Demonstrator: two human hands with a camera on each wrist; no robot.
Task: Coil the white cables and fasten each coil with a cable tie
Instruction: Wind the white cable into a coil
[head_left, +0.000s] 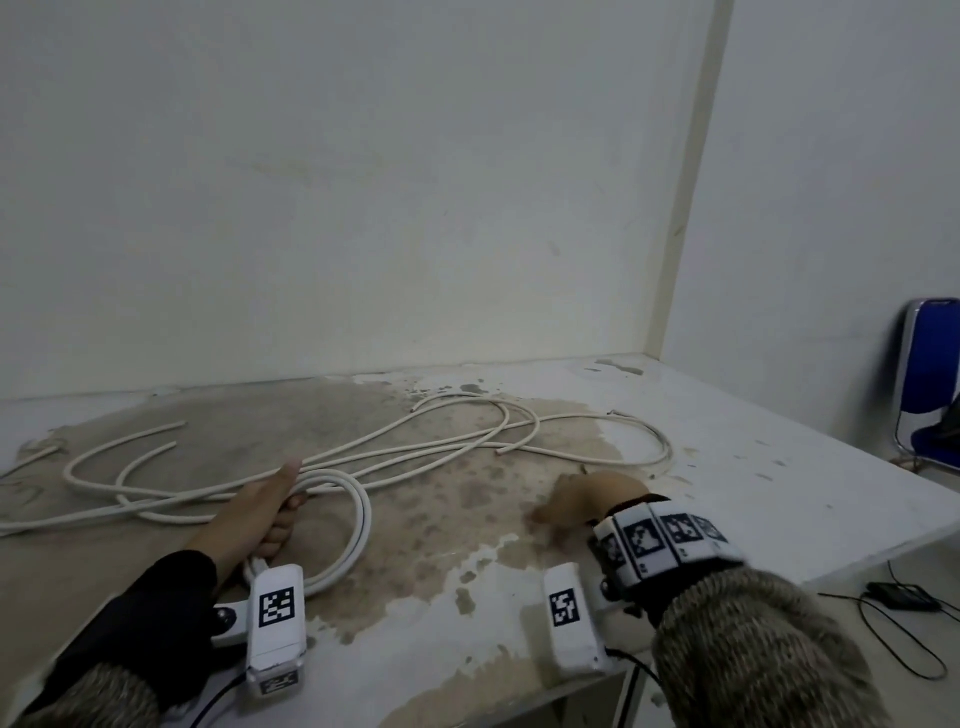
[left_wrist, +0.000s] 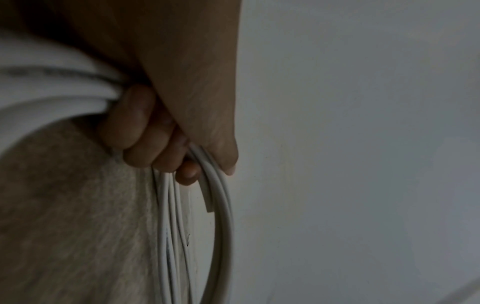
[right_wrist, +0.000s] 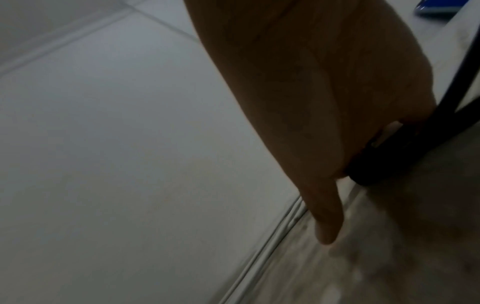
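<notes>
My left hand (head_left: 275, 512) grips a small coil of white cable (head_left: 361, 525) that lies on the stained table (head_left: 727, 467). In the left wrist view the curled fingers (left_wrist: 145, 131) wrap several turns of the coil (left_wrist: 223, 226), and a cut end pokes out below them. More loose white cables (head_left: 457, 441) sprawl across the table beyond the coil. My right hand (head_left: 582, 501) hovers low over the table to the right of the coil. Its index finger (right_wrist: 327, 232) points down at the surface, while the other fingers hold a black cable tie (right_wrist: 384, 156).
A white wall (head_left: 363, 208) runs close behind the table. The table's right edge drops to the floor, where a blue chair (head_left: 930, 384) stands. A small black device with thin cords (head_left: 904, 597) also lies there.
</notes>
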